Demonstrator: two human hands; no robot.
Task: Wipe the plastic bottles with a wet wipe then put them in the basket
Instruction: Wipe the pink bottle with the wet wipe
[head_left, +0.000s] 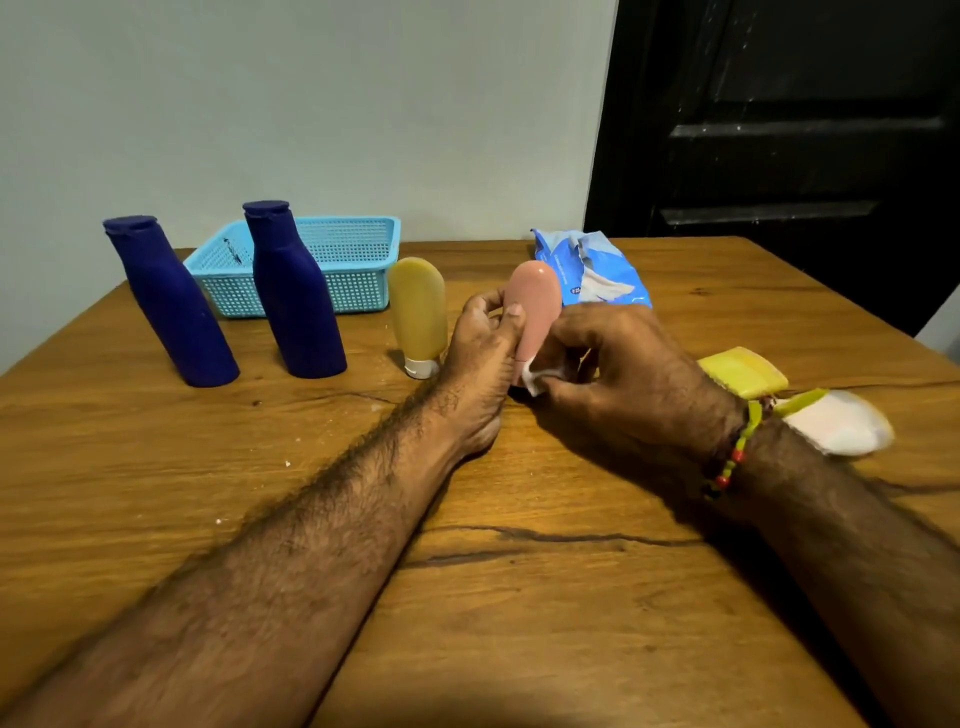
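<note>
My left hand (483, 345) grips a pink plastic tube bottle (535, 306), held upright at the table's middle. My right hand (618, 371) pinches a white wet wipe (540, 375) against the bottle's lower end. A yellow tube bottle (418, 312) stands on its white cap just to the left. Two dark blue bottles (169, 301) (293, 291) stand further left. The light blue mesh basket (358, 249) sits behind them at the back, with nothing visible inside. Behind my right wrist lie a yellow bottle (743, 371) and a white tube with a yellow-green cap (836, 423).
An opened blue wet wipe packet (597, 267) lies at the back, right of the pink bottle. The wooden table (519, 597) meets a pale wall at the back. A dark door stands at the right.
</note>
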